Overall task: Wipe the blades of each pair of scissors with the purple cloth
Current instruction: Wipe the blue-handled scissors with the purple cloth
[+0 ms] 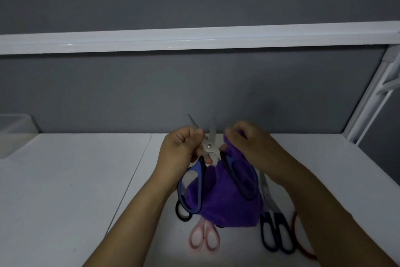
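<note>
While raised over the white table (65, 180), held blue scissors (208, 146) spread open, tips up | pinched near the pivot with left hand (179, 149) | clutched purple cloth (223, 201) in right hand (249, 145) beside right blade, rest draped behind handles | noted lying flat underneath: pink scissors (204, 238), black scissors (275, 230)

The left hand (181, 149) is covering part of one blade of the blue scissors (208, 147) where it is pinching them by the pivot. The other blade, just right of that grip, is blurring into a grey streak. The cloth (225, 201), hanging from the right hand (249, 145) beside the grip, is hiding the blades of the pink scissors (204, 238) below it. It is also hiding most of whatever the black loop (183, 212) belongs to. Lower right of the grip, the right forearm is covering the tips of the black scissors (275, 232) and most of a red loop (299, 243). Far left, a box (15, 134) is running off the edge.
</note>
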